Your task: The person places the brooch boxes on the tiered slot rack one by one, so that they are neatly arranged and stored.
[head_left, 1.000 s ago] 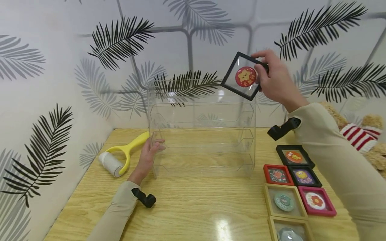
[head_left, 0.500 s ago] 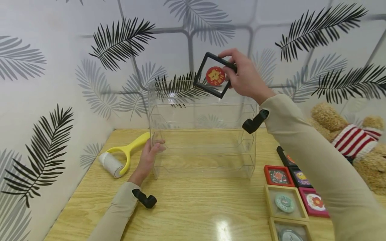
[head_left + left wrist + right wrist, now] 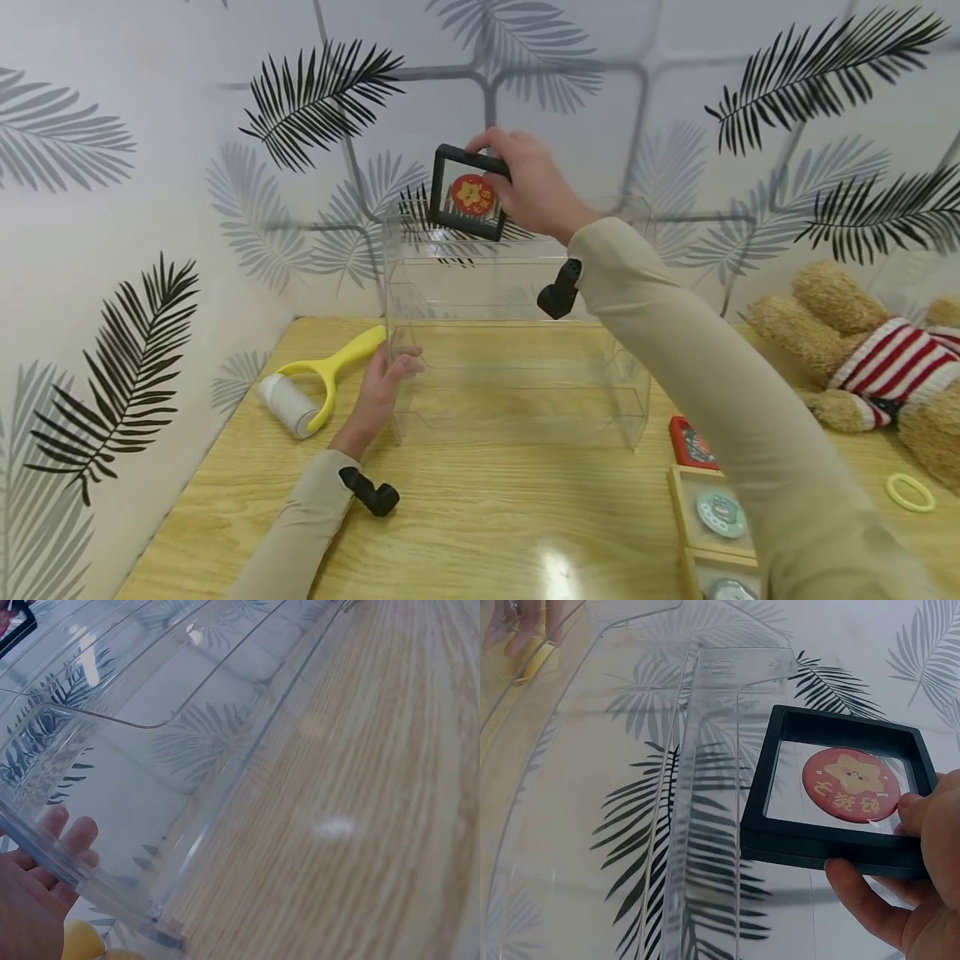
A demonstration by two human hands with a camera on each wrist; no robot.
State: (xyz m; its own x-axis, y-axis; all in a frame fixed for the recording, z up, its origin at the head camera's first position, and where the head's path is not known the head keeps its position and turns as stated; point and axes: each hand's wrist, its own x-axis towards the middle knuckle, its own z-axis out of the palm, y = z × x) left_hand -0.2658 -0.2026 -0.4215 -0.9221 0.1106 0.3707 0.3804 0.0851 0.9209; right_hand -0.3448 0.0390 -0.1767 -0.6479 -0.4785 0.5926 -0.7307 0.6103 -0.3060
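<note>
Blk frame over lt. wood tbl, leaf-print wall bhd.

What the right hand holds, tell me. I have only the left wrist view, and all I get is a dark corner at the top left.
Observer: The right hand grips a square black frame showing a round red badge with a star on it.

Operator: Now identify the yellow thing at my bottom edge, by the left hand.

Observer: Most likely the handle of the roller that the head view shows lying beside that hand; its cylinder is white.

Operator: Report one item to the right of the clear rack.

Observer: A red frame lies on the table there, partly hidden by the right sleeve.
</note>
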